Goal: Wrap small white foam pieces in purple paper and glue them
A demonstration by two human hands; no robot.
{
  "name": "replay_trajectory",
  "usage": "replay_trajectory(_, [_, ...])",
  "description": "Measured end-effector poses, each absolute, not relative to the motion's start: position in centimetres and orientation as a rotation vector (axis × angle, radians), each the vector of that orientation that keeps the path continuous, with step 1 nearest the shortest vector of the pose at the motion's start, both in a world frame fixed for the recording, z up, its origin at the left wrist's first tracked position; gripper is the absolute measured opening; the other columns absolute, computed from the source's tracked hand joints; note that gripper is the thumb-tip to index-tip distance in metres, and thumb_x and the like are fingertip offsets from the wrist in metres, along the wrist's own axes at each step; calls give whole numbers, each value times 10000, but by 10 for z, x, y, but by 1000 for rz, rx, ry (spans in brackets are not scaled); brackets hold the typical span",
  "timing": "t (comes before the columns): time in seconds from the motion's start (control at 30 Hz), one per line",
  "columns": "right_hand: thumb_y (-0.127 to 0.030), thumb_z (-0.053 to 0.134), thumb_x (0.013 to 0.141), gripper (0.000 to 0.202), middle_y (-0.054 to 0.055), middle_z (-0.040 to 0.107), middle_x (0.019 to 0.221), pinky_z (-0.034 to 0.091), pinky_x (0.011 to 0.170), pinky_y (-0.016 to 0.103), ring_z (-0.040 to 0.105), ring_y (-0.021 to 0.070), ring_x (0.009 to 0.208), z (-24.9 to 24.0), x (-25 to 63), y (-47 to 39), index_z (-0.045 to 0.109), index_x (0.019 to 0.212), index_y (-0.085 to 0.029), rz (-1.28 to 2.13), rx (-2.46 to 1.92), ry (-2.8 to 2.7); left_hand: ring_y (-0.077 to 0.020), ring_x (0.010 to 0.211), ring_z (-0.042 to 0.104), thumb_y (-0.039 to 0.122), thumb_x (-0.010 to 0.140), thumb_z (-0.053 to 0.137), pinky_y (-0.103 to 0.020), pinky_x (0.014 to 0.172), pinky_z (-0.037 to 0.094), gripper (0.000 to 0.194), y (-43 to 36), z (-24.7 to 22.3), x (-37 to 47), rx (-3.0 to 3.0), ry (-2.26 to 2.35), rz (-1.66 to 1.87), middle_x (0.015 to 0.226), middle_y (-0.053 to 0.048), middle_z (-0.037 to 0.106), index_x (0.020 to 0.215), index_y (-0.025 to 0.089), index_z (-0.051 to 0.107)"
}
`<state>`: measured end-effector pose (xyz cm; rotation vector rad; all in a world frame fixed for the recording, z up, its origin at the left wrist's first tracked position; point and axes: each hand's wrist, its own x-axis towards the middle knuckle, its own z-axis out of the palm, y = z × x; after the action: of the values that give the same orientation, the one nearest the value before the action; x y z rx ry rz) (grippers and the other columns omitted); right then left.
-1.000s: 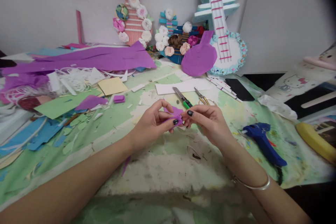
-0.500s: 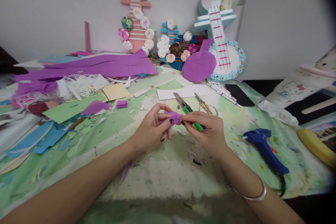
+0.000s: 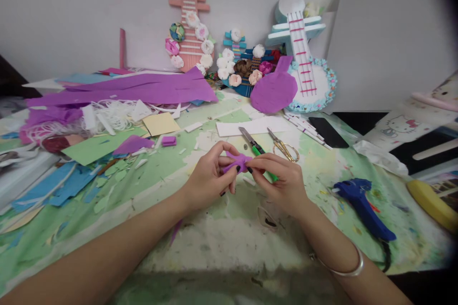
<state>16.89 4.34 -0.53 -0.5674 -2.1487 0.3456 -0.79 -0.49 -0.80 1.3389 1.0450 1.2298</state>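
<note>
A small gathered piece of purple paper (image 3: pixel 236 162) is held between both hands above the middle of the table. My left hand (image 3: pixel 211 171) grips its left side between thumb and fingers. The fingertips of my right hand (image 3: pixel 281 176) pinch its right edge. Just behind my right hand lie a green utility knife (image 3: pixel 255 147), partly hidden by the fingers, and gold-handled scissors (image 3: pixel 282 145). A white strip (image 3: pixel 246 127) lies beyond them.
Purple sheets (image 3: pixel 143 88), white string (image 3: pixel 114 114) and paper scraps cover the left. Decorated instrument shapes (image 3: pixel 191 33) stand along the wall, with a purple cutout (image 3: pixel 274 90). On the right are a blue glue gun (image 3: pixel 367 209), a black phone (image 3: pixel 328 132) and a cup (image 3: pixel 404 121).
The view has shifted slightly, so the table items appear a little further right and lower. Both hands keep hold of the purple paper, with its folds at a slightly different angle.
</note>
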Motion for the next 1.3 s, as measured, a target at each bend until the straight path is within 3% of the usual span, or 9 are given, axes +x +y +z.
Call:
replay_trajectory(0.33, [-108, 532, 849, 189, 46, 672, 782, 476, 595, 221, 605, 109, 661, -10, 169, 44, 682, 928, -190, 263, -531, -2197, -54, 326, 468, 237, 869, 528, -140, 346, 380, 158, -11, -8, -7, 1443, 1096, 1206, 536, 71, 595, 971, 229, 407])
replay_trajectory(0.67, [-99, 524, 857, 176, 53, 659, 797, 475, 614, 220, 596, 116, 704, -9, 169, 42, 662, 931, -180, 107, -495, -2257, -111, 417, 592, 247, 842, 553, -169, 366, 450, 204, -9, -14, -8, 1494, 1114, 1188, 609, 40, 641, 993, 230, 416])
replay_trajectory(0.83, [-57, 554, 807, 158, 1, 576, 648, 424, 533, 234, 517, 100, 551, -1, 172, 35, 635, 867, -179, 142, -494, -1976, -113, 444, 595, 219, 825, 554, -191, 405, 467, 243, -3, -12, -7, 1415, 1184, 1237, 635, 25, 656, 1035, 206, 432])
replay_trajectory(0.93, [-126, 515, 853, 91, -12, 535, 620, 394, 516, 246, 482, 99, 519, -2, 178, 33, 570, 805, -182, 341, -636, -1812, -142, 514, 641, 234, 820, 561, -210, 434, 483, 298, -2, -9, -7, 1359, 1174, 1245, 672, -9, 668, 1099, 171, 477])
replay_trajectory(1.03, [-227, 422, 922, 219, -34, 446, 552, 326, 480, 255, 391, 96, 473, -9, 181, 36, 463, 709, -199, 538, -771, -1730, -169, 586, 676, 265, 815, 578, -233, 479, 514, 315, -3, -7, -7, 1344, 1144, 1242, 713, -43, 678, 1100, 137, 543])
replay_trajectory(1.2, [-306, 375, 962, 303, -46, 395, 526, 263, 450, 258, 338, 85, 444, -14, 177, 38, 390, 676, -207, 528, -757, -1644, -201, 725, 716, 285, 799, 615, -260, 579, 557, 283, -3, -6, -9, 1300, 1118, 1207, 940, -79, 702, 1051, 162, 577])
replay_trajectory(1.3, [-331, 382, 968, 321, -63, 355, 502, 252, 413, 244, 352, 74, 408, -8, 175, 36, 374, 670, -211, 461, -642, -1465, -195, 768, 717, 281, 802, 618, -251, 633, 546, 252, -1, -8, -11, 1269, 1129, 1206, 972, -66, 706, 1030, 183, 578])
